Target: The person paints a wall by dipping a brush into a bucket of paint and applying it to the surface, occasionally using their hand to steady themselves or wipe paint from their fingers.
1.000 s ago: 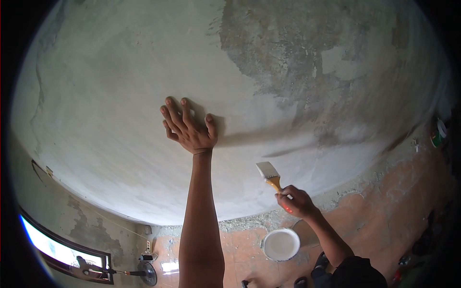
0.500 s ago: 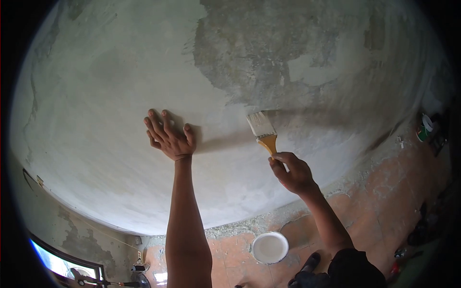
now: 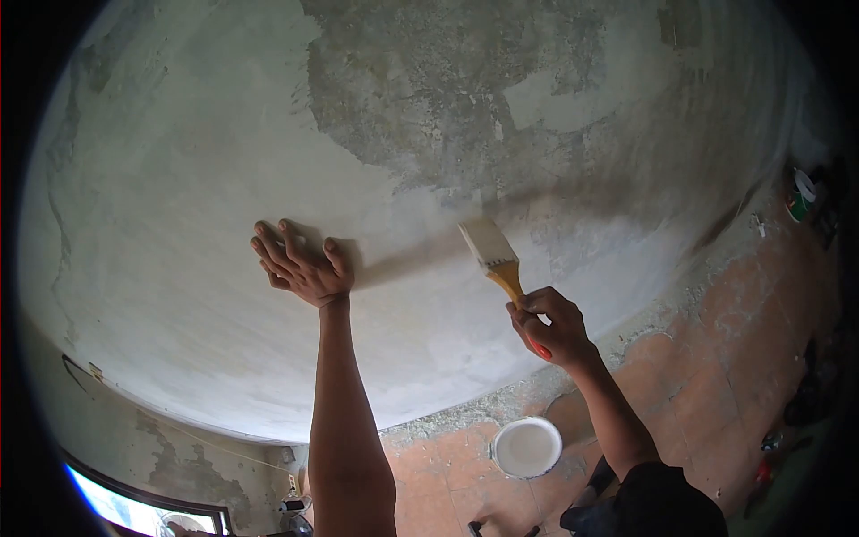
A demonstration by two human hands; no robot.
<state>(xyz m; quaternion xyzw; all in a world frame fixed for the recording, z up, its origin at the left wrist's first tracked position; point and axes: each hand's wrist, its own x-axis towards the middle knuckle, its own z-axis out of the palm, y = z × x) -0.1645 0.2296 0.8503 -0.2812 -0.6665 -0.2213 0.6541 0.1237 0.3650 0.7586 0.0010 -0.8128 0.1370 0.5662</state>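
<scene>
My left hand [image 3: 309, 272] rests on the wall [image 3: 197, 197] with its fingers spread, left of the middle of the view. In my right hand [image 3: 553, 328] is a wide paintbrush [image 3: 490, 246], held by its yellow handle with a red end. Its pale, whitish bristles point up and left, close over the wall. Above the brush, a dark bare patch [image 3: 420, 89] with ragged edges shows amid the pale grey-white coat. A shadow runs across the wall between the hand and the brush.
On the tiled floor [image 3: 689, 376] below stands a white bucket [image 3: 528, 447] with pale liquid. A green and white container [image 3: 799, 197] is at the far right, near dark clutter. At lower left is a bright window [image 3: 134, 501] beside a peeling wall section.
The view has shifted, so the dark patch sits further left and the bucket further right. The brush has tilted in my right hand, showing its red handle end. My left hand stays on the wall.
</scene>
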